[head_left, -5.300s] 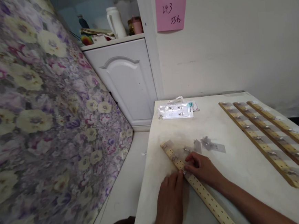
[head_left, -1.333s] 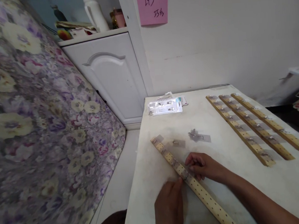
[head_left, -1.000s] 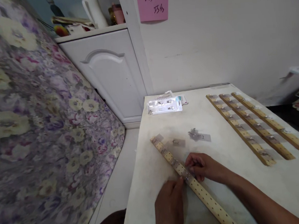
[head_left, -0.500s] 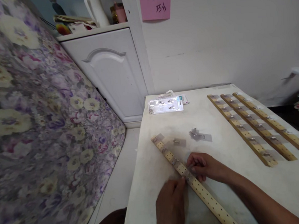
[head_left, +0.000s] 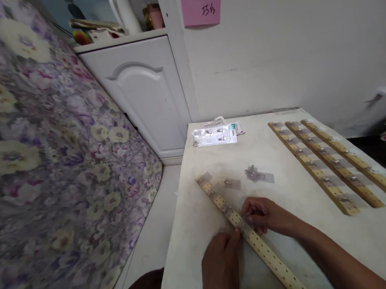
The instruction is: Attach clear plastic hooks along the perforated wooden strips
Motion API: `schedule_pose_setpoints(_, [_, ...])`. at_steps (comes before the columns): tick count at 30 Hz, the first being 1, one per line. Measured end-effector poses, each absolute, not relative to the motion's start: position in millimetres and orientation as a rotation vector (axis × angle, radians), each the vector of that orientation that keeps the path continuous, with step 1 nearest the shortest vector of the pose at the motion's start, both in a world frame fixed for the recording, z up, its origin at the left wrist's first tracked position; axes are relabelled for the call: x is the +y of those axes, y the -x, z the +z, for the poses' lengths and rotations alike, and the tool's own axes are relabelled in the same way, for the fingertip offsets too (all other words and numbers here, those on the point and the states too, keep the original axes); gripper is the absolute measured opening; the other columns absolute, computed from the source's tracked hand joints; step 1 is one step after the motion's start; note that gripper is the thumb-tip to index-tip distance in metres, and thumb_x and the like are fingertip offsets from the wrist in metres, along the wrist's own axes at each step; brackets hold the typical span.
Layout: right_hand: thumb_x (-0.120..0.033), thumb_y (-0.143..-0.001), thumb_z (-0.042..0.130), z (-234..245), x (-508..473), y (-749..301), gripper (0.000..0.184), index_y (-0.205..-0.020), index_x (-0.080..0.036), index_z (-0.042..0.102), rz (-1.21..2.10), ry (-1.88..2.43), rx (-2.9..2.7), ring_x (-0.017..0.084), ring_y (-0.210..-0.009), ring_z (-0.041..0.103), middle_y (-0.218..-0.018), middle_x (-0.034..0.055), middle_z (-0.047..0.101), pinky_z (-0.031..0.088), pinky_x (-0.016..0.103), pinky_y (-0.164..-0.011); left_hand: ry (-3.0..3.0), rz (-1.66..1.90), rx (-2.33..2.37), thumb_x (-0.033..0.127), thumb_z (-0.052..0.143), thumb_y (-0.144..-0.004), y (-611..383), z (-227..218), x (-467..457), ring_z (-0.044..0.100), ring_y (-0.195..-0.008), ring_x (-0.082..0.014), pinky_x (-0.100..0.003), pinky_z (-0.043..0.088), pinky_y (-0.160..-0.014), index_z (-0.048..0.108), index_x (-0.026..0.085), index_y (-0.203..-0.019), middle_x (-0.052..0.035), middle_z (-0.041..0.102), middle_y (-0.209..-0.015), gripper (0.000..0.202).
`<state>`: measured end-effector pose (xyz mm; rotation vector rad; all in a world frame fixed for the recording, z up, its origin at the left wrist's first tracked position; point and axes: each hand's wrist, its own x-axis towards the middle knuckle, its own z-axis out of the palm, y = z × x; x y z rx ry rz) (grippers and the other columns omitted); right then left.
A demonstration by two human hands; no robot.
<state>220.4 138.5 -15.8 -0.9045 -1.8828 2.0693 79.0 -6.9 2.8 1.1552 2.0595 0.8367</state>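
Toward eight o'clock on the worktop (head_left: 202, 224), the perforated wooden strip (head_left: 266, 252) is touched by the left hand (head_left: 221, 260), apparently for steadiness, its grip untellable; at two o'clock therefrom, a hook tab (head_left: 243, 228) seems pinched by the right hand (head_left: 261, 215).

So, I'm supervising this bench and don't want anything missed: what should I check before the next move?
1. Left hand at the near edge of the perforated strip: ok, fingertips there.
2. Right hand at the strip's opposite edge: ok; its exact grip, cannot tell.
3. Metal piece between the hands fully seated: cannot tell, too small.
4. Loose pieces gathered together: not ok; a single one lies apart from the small cluster.
5. Three other strips apart from the hands: ok, off to the right.
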Motion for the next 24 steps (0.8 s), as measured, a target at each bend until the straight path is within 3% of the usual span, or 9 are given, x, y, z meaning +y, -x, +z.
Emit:
schedule_pose_setpoints(8, [-0.012,-0.075,0.05,-19.6,139.2,-221.5,0.011,-0.083,-0.018,0.054,2.078,0.886,-1.877,0.005,-0.043,0.051,-0.058,-0.0073,0.054,0.035,0.015,-0.041,-0.99,0.805,2.07,0.058,0.04,-0.085,-80.6,2.6,-2.4,0.055,-0.068,-0.018,-0.027,0.036,-0.062,0.059,0.024,-0.063,0.0,0.062,-0.067,0.045])
schedule_pose_setpoints(24, [-0.012,-0.076,0.052,-19.9,139.7,-220.3,0.009,-0.084,-0.018,0.054,2.04,0.895,-1.913,0.004,-0.043,0.05,-0.06,-0.0077,0.053,0.035,0.015,-0.04,-0.905,0.741,2.082,0.062,0.038,-0.085,-82.9,2.9,-2.7,0.055,-0.072,-0.0167,-0.026,0.034,-0.066,0.058,0.023,-0.066,0.0031,0.062,-0.07,0.047])
